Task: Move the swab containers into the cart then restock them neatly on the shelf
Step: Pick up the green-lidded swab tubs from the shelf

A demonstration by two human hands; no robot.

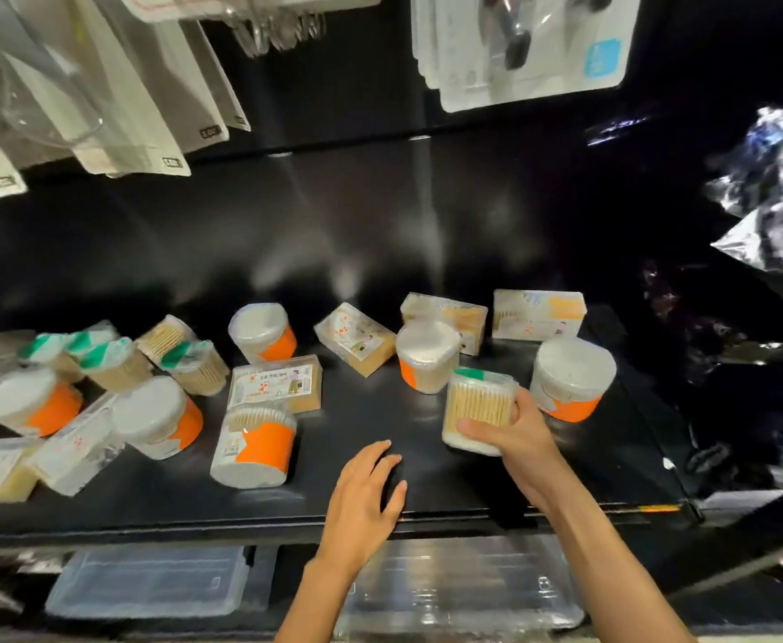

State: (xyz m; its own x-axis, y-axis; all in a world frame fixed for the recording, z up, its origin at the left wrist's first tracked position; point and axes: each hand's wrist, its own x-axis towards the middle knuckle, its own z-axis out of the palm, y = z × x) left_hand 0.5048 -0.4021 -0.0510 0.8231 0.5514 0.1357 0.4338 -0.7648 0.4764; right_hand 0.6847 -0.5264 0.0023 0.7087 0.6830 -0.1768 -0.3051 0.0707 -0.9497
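The fingers (526, 413) of the right hand (514, 433) are curled round a clear swab container (481, 408) with a green-edged lid, holding it at the front right of the black shelf (426, 225); whether its base touches the surface I cannot tell. The left hand (366, 494) lies flat near the shelf's front edge, fingers straight and lightly spread, holding nothing. In the head view, the only one, many more swab containers are scattered across the shelf: round tubs with orange labels (264, 334), rectangular boxes (538, 315), and a huddle of green-lidded packs (101, 359) at the left, several tipped or askew. No cart is in sight. By my reading the work is far from finished: the stock lies in disorder, nothing stands in rows, and whether this container is being taken off or put back cannot be told. Clear bins (148, 582) sit on the level below.
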